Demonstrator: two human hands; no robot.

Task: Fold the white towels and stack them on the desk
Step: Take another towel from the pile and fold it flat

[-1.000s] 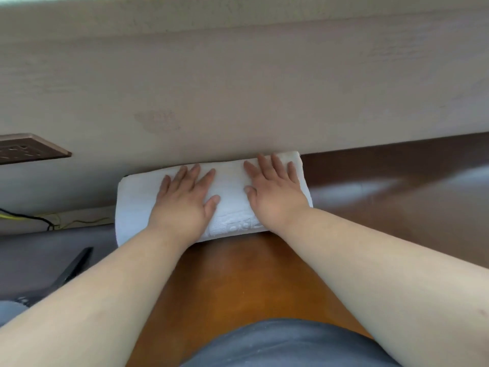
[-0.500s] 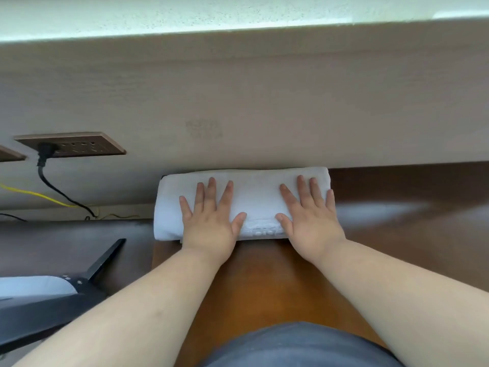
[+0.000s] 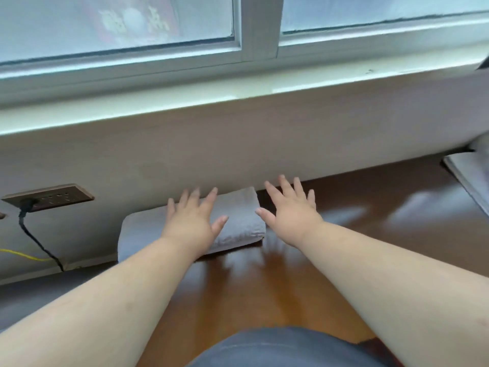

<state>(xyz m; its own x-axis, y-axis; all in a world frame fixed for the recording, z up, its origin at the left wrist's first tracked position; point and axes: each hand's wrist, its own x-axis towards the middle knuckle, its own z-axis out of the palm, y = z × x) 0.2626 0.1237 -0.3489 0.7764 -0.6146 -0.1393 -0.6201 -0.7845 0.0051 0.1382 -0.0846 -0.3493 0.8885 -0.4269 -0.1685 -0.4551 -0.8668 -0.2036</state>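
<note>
A folded white towel [image 3: 239, 221] lies on the brown wooden desk [image 3: 259, 284], pushed against the wall under the window. My left hand [image 3: 191, 221] hovers over the towel's middle with fingers spread, holding nothing. My right hand [image 3: 289, 215] is spread open just past the towel's right end, over the desk, also holding nothing. My left forearm hides part of the towel's front edge.
A wall socket [image 3: 50, 198] with a black cable [image 3: 34, 239] plugged in sits at the left, with a yellow wire [image 3: 21, 256] below it. Another pale folded item [image 3: 471, 173] lies at the desk's far right edge. A window sill [image 3: 238, 94] runs above.
Both hands have lifted off the towel, which they pressed flat before; the right hand has moved off its right end. The view has tilted upward, showing the window.
</note>
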